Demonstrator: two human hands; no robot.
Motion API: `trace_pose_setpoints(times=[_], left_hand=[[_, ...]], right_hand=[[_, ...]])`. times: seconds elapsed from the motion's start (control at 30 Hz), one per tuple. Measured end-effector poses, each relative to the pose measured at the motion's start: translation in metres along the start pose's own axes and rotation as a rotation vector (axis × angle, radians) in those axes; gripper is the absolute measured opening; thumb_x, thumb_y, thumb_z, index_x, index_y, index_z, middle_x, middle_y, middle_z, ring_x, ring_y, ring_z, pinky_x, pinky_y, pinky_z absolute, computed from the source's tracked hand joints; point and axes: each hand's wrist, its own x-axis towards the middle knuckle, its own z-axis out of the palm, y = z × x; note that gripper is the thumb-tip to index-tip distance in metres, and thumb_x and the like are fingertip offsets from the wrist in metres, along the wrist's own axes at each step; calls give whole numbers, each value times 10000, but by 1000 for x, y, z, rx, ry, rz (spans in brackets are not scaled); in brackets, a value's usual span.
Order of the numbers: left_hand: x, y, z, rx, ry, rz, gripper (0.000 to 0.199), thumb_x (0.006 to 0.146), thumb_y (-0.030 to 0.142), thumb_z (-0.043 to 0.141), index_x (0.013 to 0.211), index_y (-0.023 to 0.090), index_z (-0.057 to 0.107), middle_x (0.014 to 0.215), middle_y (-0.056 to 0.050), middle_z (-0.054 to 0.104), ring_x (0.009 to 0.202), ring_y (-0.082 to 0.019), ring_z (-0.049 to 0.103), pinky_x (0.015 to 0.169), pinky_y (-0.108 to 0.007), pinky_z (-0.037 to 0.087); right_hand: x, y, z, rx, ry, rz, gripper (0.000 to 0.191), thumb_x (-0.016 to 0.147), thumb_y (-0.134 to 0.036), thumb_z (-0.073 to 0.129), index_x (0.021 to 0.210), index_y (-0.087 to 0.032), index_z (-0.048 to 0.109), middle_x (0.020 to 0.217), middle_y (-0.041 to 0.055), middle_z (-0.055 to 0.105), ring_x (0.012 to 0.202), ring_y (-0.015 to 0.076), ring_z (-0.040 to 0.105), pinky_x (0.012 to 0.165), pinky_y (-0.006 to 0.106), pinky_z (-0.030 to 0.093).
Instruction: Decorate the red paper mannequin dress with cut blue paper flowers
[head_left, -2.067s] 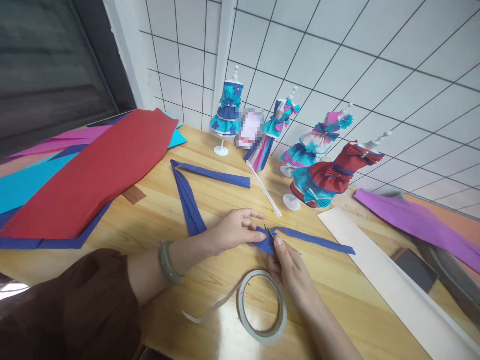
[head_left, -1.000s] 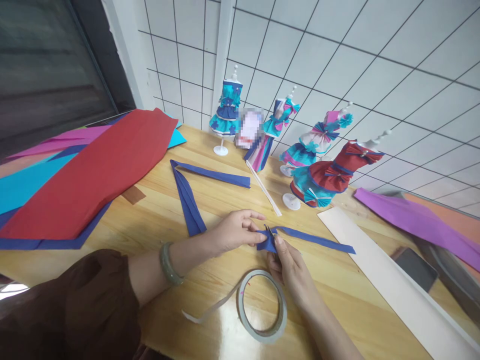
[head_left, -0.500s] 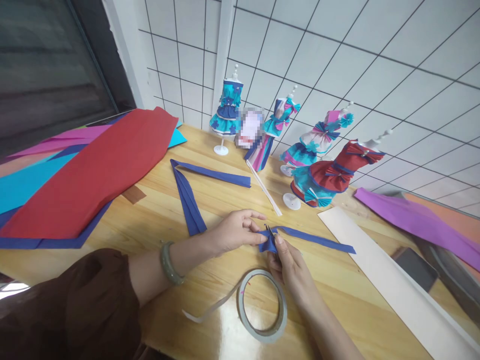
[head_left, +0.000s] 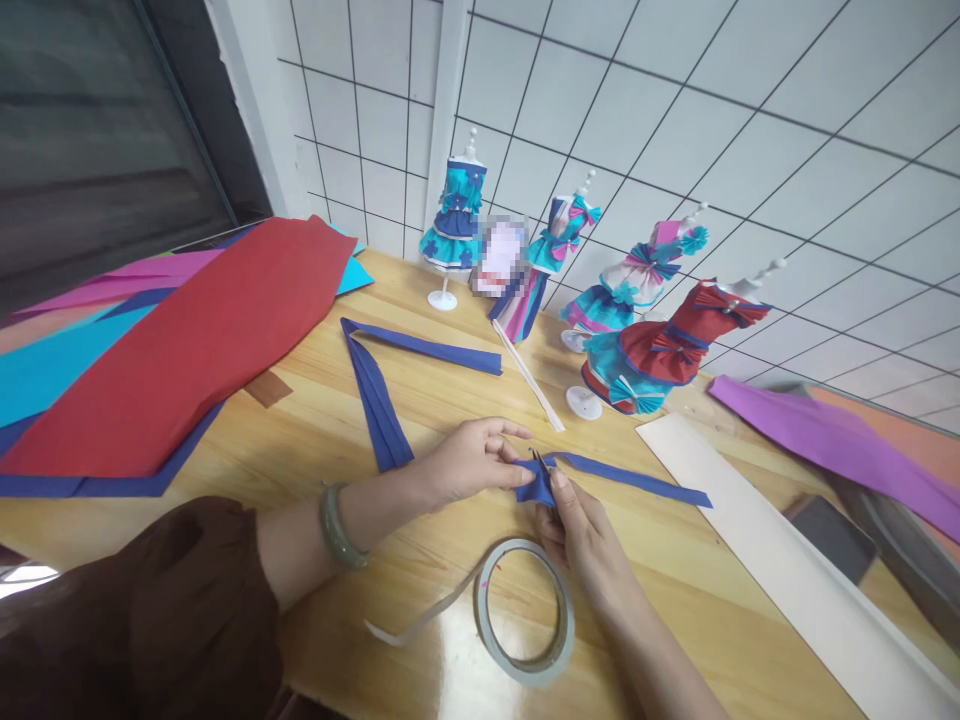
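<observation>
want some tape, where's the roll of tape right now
In the head view, the roll of tape lies at bottom centre on the wooden table, just this side of the right hand, its loose end trailing left.

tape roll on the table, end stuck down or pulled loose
Pulled loose: a pale strip runs from the tape roll out across the table.

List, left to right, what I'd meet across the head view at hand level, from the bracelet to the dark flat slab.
Green bracelet → left hand → small blue piece → right hand → long whitish sheet → dark flat slab.
</observation>
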Motion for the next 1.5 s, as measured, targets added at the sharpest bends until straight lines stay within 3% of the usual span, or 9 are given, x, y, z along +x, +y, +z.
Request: trace_pose_setpoints(times=[1.5], left_hand=[[1,4,-4,77,-12,27,466,625,194,705,1057,129,544,706,15,550,655,-86,535,629,-227,407]], right_hand=[[-2,0,-2,-92,13,-17,460,800,-634,366,624,-210,354,465,-77,283,410,84,238,407,227,191]])
